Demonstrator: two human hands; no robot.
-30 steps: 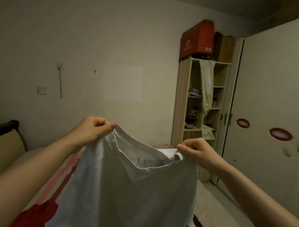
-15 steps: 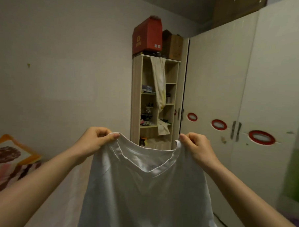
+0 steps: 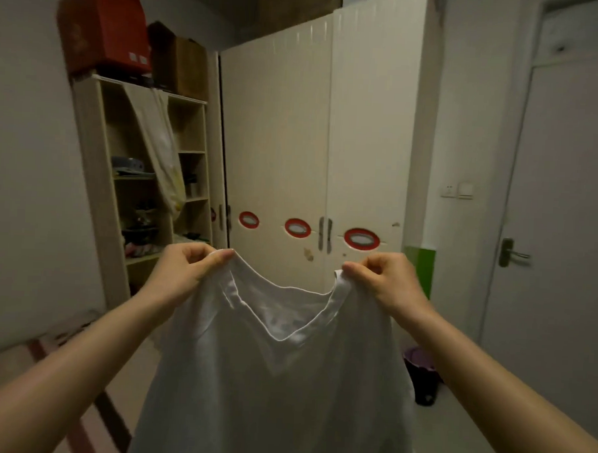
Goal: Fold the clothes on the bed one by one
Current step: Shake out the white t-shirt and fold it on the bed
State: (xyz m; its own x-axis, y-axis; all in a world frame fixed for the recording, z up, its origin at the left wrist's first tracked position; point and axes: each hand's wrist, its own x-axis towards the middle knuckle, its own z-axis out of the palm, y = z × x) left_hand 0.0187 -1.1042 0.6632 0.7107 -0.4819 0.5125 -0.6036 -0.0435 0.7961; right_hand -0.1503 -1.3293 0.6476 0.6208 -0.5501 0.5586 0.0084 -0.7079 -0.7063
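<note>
A white V-neck shirt hangs in the air in front of me, spread flat with its neckline at the top. My left hand pinches the shirt's left shoulder between thumb and curled fingers. My right hand pinches the right shoulder the same way. Both hands are held at about the same height, roughly a shirt's width apart. The shirt's lower part runs out of the bottom of the view. A strip of the bed with a patterned cover shows at the lower left.
An open wooden shelf unit with boxes on top stands at the left. A white wardrobe with red oval cut-outs faces me. A grey door is at the right, and a dark purple bin sits on the floor.
My view has swung to the right, from the bed and wall toward the wardrobe and door. Both hands keep their hold on the shirt, now pulled wider apart.
</note>
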